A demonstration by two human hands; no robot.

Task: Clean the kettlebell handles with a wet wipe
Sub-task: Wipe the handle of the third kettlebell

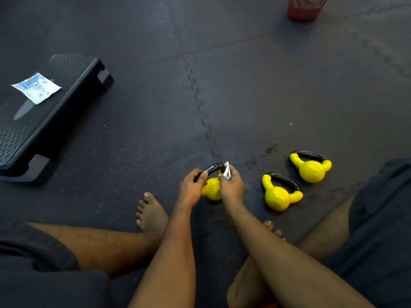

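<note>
**Kettlebell held steady, wipe at the handle**

Nearest yellow kettlebell (212,189) stands on the dark floor mat (244,85), just in front of the bare feet of the seated person, and both hands are on it. It is small, but I judge it to be dense and hard, so it will not tip or slide easily under rubbing. Its glossy coat looks slippery. The black handle (213,168) is a stiff loop, and this is the natural place to take hold. The wet wipe (226,171) is the opposite: thin, soft and limp, so it must be folded or bunched and pressed against the metal.

The left hand (191,188) has its fingers (203,174) curled around the left part of the handle and grips it to keep the weight still. The right hand (231,187) pinches the white wipe between thumb and fingers (234,172) at the right end of the handle, where the loop meets the yellow horn. A corner of the wipe sticks up free above the fingers.

Two more yellow kettlebells wait to the right, one near (278,196) and one farther (310,170). Both lie on the mat, apart from the hands. A wipe packet (36,87) lies on the black step platform (66,103) at the left.
</note>
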